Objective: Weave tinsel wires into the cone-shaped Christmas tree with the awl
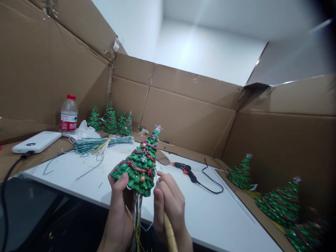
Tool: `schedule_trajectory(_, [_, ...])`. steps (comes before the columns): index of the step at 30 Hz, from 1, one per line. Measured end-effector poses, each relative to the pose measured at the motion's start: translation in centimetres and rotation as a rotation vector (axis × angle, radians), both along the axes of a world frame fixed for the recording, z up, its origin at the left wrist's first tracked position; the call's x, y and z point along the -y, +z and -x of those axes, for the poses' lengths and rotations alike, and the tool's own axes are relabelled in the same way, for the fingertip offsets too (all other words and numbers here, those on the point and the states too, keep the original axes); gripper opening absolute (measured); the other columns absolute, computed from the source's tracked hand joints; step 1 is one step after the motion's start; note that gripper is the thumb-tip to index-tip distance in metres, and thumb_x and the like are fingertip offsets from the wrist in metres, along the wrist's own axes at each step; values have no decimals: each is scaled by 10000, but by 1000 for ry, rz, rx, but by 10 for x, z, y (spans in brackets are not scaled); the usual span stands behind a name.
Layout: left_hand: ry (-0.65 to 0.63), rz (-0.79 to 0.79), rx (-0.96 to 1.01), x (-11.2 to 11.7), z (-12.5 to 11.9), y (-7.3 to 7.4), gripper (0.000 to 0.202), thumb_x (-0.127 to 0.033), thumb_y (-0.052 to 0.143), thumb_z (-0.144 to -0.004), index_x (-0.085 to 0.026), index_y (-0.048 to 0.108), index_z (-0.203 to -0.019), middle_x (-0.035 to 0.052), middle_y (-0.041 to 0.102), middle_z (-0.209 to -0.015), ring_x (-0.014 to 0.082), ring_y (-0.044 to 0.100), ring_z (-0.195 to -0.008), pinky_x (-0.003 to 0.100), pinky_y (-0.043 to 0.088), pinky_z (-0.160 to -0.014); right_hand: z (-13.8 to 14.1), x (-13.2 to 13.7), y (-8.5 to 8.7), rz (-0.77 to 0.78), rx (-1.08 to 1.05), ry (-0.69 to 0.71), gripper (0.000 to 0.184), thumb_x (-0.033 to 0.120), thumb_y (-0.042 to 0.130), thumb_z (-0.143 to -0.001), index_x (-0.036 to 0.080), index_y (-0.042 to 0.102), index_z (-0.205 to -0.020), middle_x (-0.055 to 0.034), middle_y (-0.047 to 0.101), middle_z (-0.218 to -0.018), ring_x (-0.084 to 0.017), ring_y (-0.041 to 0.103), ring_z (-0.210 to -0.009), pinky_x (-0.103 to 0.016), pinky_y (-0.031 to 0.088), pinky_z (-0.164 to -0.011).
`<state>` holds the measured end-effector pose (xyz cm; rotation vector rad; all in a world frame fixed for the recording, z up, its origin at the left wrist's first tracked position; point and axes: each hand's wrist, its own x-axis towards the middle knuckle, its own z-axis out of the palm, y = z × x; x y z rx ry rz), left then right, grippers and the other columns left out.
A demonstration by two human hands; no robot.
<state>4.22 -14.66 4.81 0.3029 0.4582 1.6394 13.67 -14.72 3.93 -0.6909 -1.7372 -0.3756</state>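
Observation:
A small green glittery Christmas tree (pixel 140 164) with red garlands, tiny ornaments and a clear star on top is held tilted over the white board (pixel 210 210). My left hand (pixel 119 206) is closed around its base, thumb on the lower branches. Thin green and yellow wires (pixel 136 224) hang from under the tree between my hands. My right hand (pixel 168 203) is closed on a yellowish wooden stick (pixel 170 234), its fingertips touching the tree's lower right edge.
A black and red glue gun (pixel 187 170) with its cable lies behind my hands. A wire bundle (pixel 102 143), several small trees (pixel 112 120), a water bottle (pixel 69 114) and a white power bank (pixel 36 141) stand at back left. More trees (pixel 280 203) sit on the right, cardboard walls (pixel 189 108) all around.

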Motion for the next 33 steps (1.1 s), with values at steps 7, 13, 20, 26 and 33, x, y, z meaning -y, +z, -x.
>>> schedule_trajectory(7, [12, 4, -12, 4, -2, 8, 263, -357, 709, -647, -196, 587, -816, -40, 629, -694, 154, 619, -675, 248, 507, -645, -6, 9, 5, 62, -62, 53, 258, 118, 294, -921, 204, 345, -683, 9, 340, -643, -136, 386, -622, -300, 413, -601])
schedule_trajectory(13, [-4, -5, 10, 4, 1, 9, 244, -351, 728, -621, -191, 618, -769, -42, 635, -668, 160, 621, -661, 253, 510, -649, -4, 16, 9, 123, -75, 159, 253, 115, 272, -922, 208, 370, -708, 20, 333, -625, -131, 387, -590, -388, 481, -772])
schedule_trajectory(20, [0, -14, 2, 2, 0, 9, 236, -358, 714, -649, -185, 627, -784, -39, 643, -674, 147, 618, -622, 249, 513, -630, -4, 13, 9, 128, -94, 169, 267, 121, 270, -922, 207, 358, -685, 20, 337, -621, -130, 387, -596, -374, 475, -752])
schedule_trajectory(26, [-8, -9, -20, 2, 1, 6, 283, -342, 715, -634, -197, 582, -838, -46, 638, -716, 143, 620, -639, 244, 513, -622, -2, 16, 10, 169, -107, 142, 275, 139, 263, -940, 204, 364, -692, 16, 362, -634, -131, 411, -609, -325, 440, -686])
schedule_trajectory(33, [-58, -43, 1, -2, -2, 0, 344, -301, 729, -623, -211, 571, -916, -41, 648, -777, 140, 623, -675, 244, 516, -636, -2, 18, 13, 282, -195, 98, 305, 184, 272, -954, 207, 320, -653, 15, 356, -634, -120, 398, -581, -269, 345, -540])
